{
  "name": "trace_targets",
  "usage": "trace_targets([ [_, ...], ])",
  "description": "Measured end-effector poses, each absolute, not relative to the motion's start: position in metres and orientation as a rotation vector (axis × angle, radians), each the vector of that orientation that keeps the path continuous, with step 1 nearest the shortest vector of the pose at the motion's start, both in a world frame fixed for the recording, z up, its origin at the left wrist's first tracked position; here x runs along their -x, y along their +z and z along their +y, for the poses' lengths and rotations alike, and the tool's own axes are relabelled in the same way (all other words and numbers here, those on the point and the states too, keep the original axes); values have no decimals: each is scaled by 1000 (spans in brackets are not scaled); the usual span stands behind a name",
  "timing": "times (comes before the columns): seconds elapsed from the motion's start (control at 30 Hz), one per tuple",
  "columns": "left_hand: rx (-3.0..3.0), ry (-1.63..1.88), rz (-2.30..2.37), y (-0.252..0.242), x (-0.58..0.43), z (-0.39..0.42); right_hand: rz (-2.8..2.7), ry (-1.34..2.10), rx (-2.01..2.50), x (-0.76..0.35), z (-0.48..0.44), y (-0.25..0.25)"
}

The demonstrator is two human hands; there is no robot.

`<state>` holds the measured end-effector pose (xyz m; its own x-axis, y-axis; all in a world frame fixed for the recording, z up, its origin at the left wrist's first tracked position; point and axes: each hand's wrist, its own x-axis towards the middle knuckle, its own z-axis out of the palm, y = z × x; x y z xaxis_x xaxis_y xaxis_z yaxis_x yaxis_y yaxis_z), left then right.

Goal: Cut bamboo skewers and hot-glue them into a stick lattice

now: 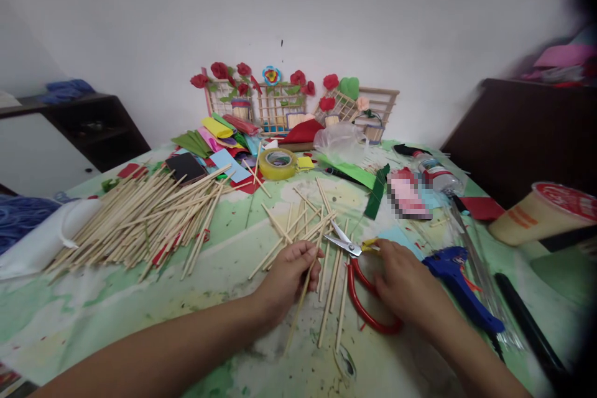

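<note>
My left hand (293, 270) is closed around a thin wooden stick (298, 317), which slants down toward me. In my right hand (402, 275) is a pair of scissors (355, 250) with red handles and a bit of yellow near the pivot. The parted blades point left, at the upper part of the stick just above my left fingers; I cannot tell whether they touch it. Several short sticks (331, 289) lie loose on the table under and beyond both hands. A large heap of longer sticks (135, 214) spreads to the left, beside a white wrapper (37, 242).
Yellow tape (278, 163) and coloured paper (219, 127) lie farther back. Stick trellises with red paper flowers (298, 78) lean against the wall. On the right are a blue glue gun (466, 283), clear glue sticks (489, 286), a plastic bottle (441, 175) and a cup (536, 217).
</note>
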<state>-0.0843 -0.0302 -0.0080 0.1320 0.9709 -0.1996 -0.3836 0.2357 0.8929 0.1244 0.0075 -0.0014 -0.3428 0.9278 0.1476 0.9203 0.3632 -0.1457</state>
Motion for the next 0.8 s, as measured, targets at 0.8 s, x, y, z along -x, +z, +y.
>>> trace_targets([
  [0.8, -710, 1315, 946, -2, 91, -24, -2199, 222, 1704, -91, -15, 13],
])
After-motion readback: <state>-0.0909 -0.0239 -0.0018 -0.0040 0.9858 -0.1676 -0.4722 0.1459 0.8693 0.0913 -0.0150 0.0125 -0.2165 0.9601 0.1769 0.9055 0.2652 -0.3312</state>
